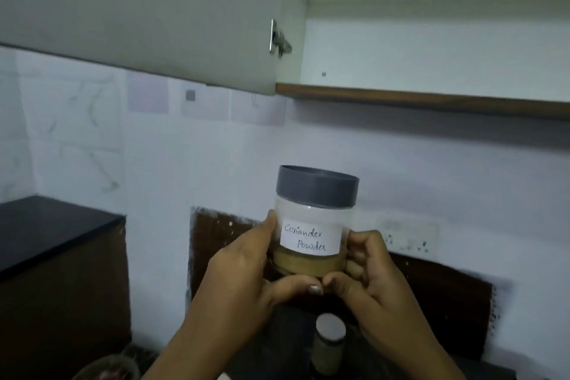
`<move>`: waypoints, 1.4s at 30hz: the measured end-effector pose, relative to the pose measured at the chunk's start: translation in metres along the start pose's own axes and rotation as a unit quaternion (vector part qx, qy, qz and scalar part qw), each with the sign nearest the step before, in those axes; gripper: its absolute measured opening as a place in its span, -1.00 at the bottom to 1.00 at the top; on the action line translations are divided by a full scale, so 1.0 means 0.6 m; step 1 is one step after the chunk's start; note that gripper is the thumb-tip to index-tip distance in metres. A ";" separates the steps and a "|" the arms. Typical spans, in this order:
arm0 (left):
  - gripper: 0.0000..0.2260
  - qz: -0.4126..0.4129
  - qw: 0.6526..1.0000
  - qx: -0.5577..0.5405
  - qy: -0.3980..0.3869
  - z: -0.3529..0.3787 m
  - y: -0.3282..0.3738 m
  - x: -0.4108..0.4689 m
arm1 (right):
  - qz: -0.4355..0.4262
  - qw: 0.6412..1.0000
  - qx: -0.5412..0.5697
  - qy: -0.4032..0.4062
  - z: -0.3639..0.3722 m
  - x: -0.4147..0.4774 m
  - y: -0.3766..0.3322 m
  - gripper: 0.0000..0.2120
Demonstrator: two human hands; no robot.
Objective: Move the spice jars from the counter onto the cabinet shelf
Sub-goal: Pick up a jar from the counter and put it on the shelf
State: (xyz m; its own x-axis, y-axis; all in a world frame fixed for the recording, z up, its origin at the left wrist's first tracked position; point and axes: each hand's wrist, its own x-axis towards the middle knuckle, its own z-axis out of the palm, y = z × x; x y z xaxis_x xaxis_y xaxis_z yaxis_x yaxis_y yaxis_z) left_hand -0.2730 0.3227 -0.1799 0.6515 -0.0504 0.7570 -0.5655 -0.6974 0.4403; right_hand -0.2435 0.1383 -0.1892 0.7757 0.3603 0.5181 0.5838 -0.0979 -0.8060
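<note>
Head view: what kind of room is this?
Most likely a home kitchen. The left hand and right hand hold a jar labelled Coriander Powder. An open wall cabinet hangs above. A black counter sits at the left, and a second jar stands below the hands.

A home kitchen, this one. A wall cabinet (pixel 431 55) stands open, its pale door (pixel 138 15) swung out on a metal hinge (pixel 279 38). Below the cabinet are veined wall tiles (pixel 77 133) and a switch plate (pixel 407 236), and lower left a black tabletop (pixel 46 225). Beneath it too, a spice jar (pixel 314 225) hand-labelled "Coriander Powder", and a second jar (pixel 329 345) lower still.
</note>
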 end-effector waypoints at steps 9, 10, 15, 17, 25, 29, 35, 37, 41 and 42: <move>-0.33 0.092 0.993 0.019 0.067 0.007 -0.003 0.225 | -0.133 0.955 -0.179 0.197 -0.045 0.191 -0.064 -0.64; -0.33 0.097 0.992 0.014 0.077 0.008 -0.004 0.254 | -0.148 0.949 -0.191 0.204 -0.057 0.218 -0.068 -0.62; -0.36 0.060 0.989 -0.093 0.098 0.013 -0.022 0.384 | -0.223 0.930 -0.200 0.215 -0.100 0.348 -0.083 -0.65; -0.46 0.046 0.988 -0.109 0.098 0.018 -0.035 0.428 | -0.223 0.922 -0.224 0.225 -0.111 0.397 -0.077 -0.66; -0.64 -0.009 0.988 -0.104 0.114 0.062 -0.111 0.580 | -0.171 0.880 -0.376 0.236 -0.146 0.572 -0.035 -0.56; -0.74 -0.032 0.996 -0.016 0.080 0.083 -0.153 0.605 | -0.149 0.826 -0.497 0.222 -0.146 0.613 -0.008 -0.61; -0.74 -0.046 0.985 0.129 0.102 0.111 -0.165 0.624 | -0.111 0.795 -0.553 0.223 -0.154 0.638 -0.003 -0.65; -0.74 -0.066 0.984 0.137 0.090 0.108 -0.163 0.631 | -0.112 0.792 -0.558 0.221 -0.155 0.637 -0.003 -0.66; -0.80 -0.074 0.984 0.141 0.076 0.100 -0.162 0.632 | -0.114 0.799 -0.556 0.196 -0.154 0.636 -0.005 -0.69; -0.79 -0.074 0.984 0.143 0.075 0.099 -0.162 0.631 | -0.111 0.801 -0.557 0.189 -0.154 0.635 -0.005 -0.69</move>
State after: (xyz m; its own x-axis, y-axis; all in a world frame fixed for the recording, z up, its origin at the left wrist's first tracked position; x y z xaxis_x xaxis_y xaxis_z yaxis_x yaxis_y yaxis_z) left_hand 0.0587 0.3287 0.0353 0.6220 0.1584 0.7669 -0.2907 -0.8626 0.4139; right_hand 0.0723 0.1902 0.0372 0.5181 0.1974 0.8323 0.4060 -0.9132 -0.0362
